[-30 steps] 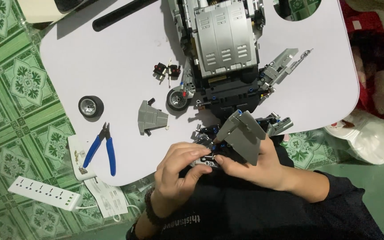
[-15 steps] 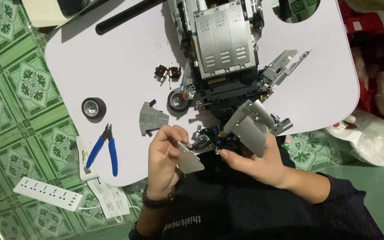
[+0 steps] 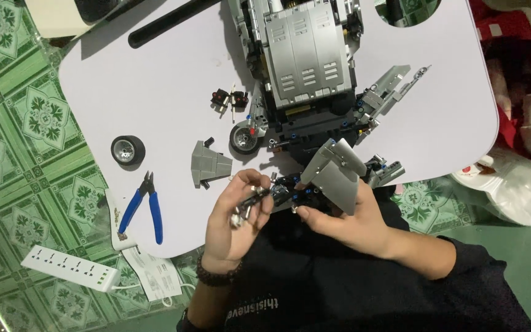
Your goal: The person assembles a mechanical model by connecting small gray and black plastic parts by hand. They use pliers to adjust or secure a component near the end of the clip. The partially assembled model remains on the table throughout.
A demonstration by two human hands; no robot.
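Pale lilac desk (image 3: 155, 80) over green patterned floor tiles. Lower centre of frame: left hand (image 3: 238, 215) pinches a small black-and-silver brick piece (image 3: 247, 206), fingers curled round it. Right hand (image 3: 345, 215) grips a grey-panelled brick sub-assembly (image 3: 333, 175) from beneath, steadying it, apparently for joining. Large grey model vehicle (image 3: 305, 61) at upper centre; blue-handled cutters (image 3: 145, 209) lower left.

Left hand (image 3: 235, 215): bare, dark beaded bracelet (image 3: 216, 276) circled the wrist | Right hand (image 3: 345, 224): bare, forearm uncovered | Torso: dark short-sleeved shirt (image 3: 339, 289) bore small pale lettering
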